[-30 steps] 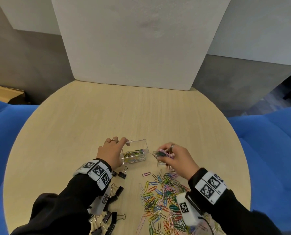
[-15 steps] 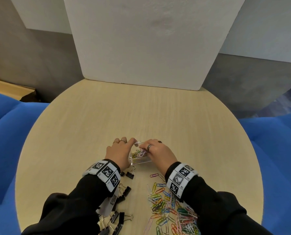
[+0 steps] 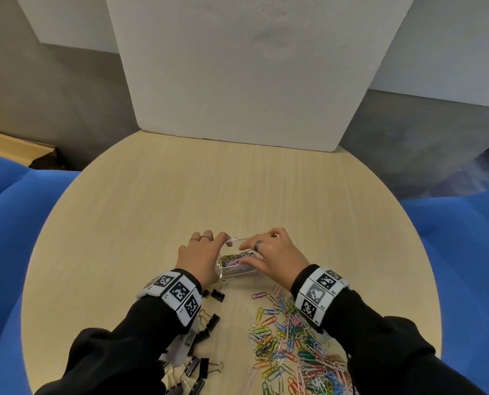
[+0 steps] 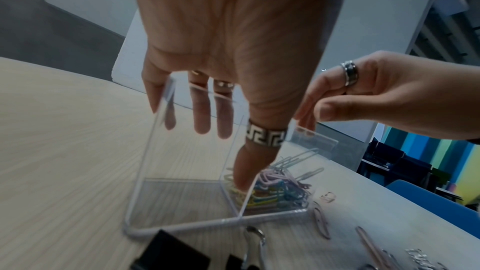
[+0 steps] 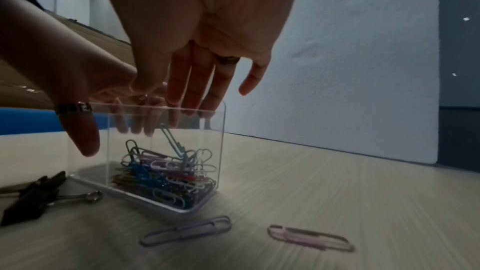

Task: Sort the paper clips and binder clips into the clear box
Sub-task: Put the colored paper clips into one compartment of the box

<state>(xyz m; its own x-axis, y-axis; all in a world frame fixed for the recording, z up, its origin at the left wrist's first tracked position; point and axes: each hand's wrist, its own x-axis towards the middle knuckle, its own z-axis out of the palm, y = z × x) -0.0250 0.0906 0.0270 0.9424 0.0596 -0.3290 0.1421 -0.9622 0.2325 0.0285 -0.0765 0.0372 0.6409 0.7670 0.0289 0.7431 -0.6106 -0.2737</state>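
The clear box point(image 3: 237, 271) stands on the round table between my hands, and it has two compartments. Coloured paper clips point(image 3: 236, 258) fill its right compartment point(image 5: 166, 174); the left compartment point(image 4: 182, 198) holds nothing. My left hand point(image 3: 203, 255) grips the box, with the fingers behind the far wall and the thumb point(image 4: 249, 163) on the near side. My right hand point(image 3: 271, 253) hovers over the right compartment. Its fingers point(image 5: 192, 89) point down at the rim and hold nothing.
A big pile of coloured paper clips point(image 3: 291, 346) lies near my right forearm. Black binder clips point(image 3: 207, 323) are scattered under my left forearm, and one binder clip point(image 3: 219, 293) lies just in front of the box. A white board point(image 3: 251, 81) stands at the table's far edge.
My right hand carried a pinch of paper clips left from beside the box to over it. It has let them go into the right compartment. The left hand stayed on the box.
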